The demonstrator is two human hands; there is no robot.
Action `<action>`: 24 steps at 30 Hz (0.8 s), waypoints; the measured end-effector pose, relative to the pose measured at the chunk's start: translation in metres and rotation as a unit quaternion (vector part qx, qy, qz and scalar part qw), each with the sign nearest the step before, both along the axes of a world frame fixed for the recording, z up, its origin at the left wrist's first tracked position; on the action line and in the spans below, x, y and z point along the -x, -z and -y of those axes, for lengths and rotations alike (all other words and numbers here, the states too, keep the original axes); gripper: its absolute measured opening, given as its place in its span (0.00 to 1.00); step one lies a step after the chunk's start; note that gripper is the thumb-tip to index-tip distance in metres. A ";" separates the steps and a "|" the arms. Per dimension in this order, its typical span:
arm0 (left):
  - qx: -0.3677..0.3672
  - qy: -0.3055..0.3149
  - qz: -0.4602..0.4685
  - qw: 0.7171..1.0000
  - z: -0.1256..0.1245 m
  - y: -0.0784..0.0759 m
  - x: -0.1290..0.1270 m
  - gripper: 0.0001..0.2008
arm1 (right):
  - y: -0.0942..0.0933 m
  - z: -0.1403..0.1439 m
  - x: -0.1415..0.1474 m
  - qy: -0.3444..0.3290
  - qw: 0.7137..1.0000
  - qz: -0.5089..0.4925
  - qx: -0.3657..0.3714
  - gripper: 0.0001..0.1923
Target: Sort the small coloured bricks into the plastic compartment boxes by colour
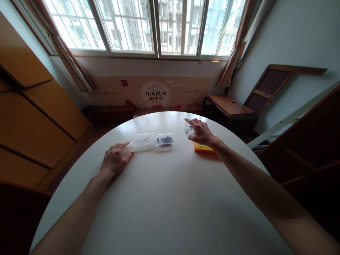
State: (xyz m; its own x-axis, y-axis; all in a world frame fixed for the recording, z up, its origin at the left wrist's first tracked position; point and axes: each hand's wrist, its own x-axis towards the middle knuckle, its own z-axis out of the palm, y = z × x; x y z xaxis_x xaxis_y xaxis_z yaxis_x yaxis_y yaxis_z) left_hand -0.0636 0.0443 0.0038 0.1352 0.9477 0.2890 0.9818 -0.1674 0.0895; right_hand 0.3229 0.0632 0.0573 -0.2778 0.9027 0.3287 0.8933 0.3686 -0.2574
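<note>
Far left of the frame: orange-brown wooden cabinet panels point(39, 117) running down the left edge. Upper frame: wide barred window point(148, 26) with reddish curtains at both ends, and below it a beige printed board point(155, 94) leaning along the wall.

Round white table point(164, 198) fills the lower middle of the frame.

Left of centre: left hand point(114, 160) lies palm down on the table, fingers loosely spread and slightly curled, fingertips touching a small clear plastic lid or box point(130, 147); not clamped on it. Just right of that, a clear box with yellow bits point(144, 140), and touching its right side a clear box with dark blue pieces point(164, 140). The two boxes sit in a row, centre of frame, on the far half of the table.

Right of centre: right hand point(201, 132) reaches forward, fingers apart, index stretched out over a small clear box with blue-green pieces point(187, 130); cannot tell if the fingers actually grip it. Under the wrist, a flat orange-yellow box point(203, 148) lies on the table, partly hidden by the hand.

Right side of frame: dark wooden side table point(228, 106) by the wall, a framed panel point(268, 86) leaning behind it, dark wooden furniture point(313, 148) at the right edge.
</note>
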 end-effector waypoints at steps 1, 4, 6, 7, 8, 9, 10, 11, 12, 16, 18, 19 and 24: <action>-0.011 -0.001 0.014 1.000 -0.001 0.000 -0.001 0.26 | 0.002 0.004 -0.015 0.018 1.000 0.000 0.010 0.41; -0.097 -0.024 0.079 0.992 -0.005 -0.005 -0.016 0.27 | 0.016 0.015 -0.056 0.042 0.997 0.013 0.071 0.41; -0.166 -0.043 0.117 0.978 -0.008 -0.012 -0.037 0.26 | 0.027 0.023 -0.075 0.026 0.995 0.016 0.099 0.41; -0.187 -0.033 0.133 0.973 -0.010 -0.017 -0.051 0.25 | 0.031 0.028 -0.081 0.016 0.995 0.011 0.100 0.41; -0.201 -0.019 0.152 0.968 -0.011 -0.023 -0.067 0.25 | 0.034 0.033 -0.086 0.007 0.996 0.002 0.090 0.41; -0.202 0.003 0.168 0.965 -0.013 -0.029 -0.085 0.24 | 0.036 0.038 -0.090 0.003 0.997 -0.010 0.071 0.41; -0.200 0.029 0.182 0.962 -0.014 -0.034 -0.105 0.23 | 0.037 0.044 -0.093 0.001 0.999 -0.025 0.047 0.41; -0.194 0.060 0.193 0.960 -0.014 -0.038 -0.125 0.22 | 0.038 0.049 -0.095 0.003 0.999 -0.043 0.022 0.41; -0.178 0.101 0.199 0.958 -0.014 -0.041 -0.147 0.21 | 0.038 0.054 -0.097 0.007 0.998 -0.064 -0.002 0.41; -0.106 0.268 0.204 0.936 -0.012 -0.043 -0.232 0.21 | 0.048 0.070 -0.103 0.037 0.985 -0.150 -0.078 0.40; -0.055 0.333 0.199 0.920 -0.011 -0.038 -0.269 0.20 | 0.055 0.076 -0.104 0.059 0.978 -0.171 -0.107 0.38; -0.044 0.345 0.198 0.916 -0.011 -0.034 -0.285 0.20 | 0.059 0.078 -0.105 0.067 0.976 -0.173 -0.115 0.37; -0.018 0.370 0.195 0.908 -0.015 -0.019 -0.329 0.21 | 0.066 0.082 -0.104 0.081 0.980 -0.139 -0.114 0.27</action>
State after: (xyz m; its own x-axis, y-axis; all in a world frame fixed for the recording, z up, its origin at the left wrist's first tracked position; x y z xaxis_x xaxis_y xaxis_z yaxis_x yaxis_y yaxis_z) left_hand 0.2658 0.0595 0.0232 0.6130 0.6275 0.4801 0.4936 -0.7786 0.3875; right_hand 0.4270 -0.0184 -0.0089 -0.0085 0.8221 0.5693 0.8521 0.3039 -0.4261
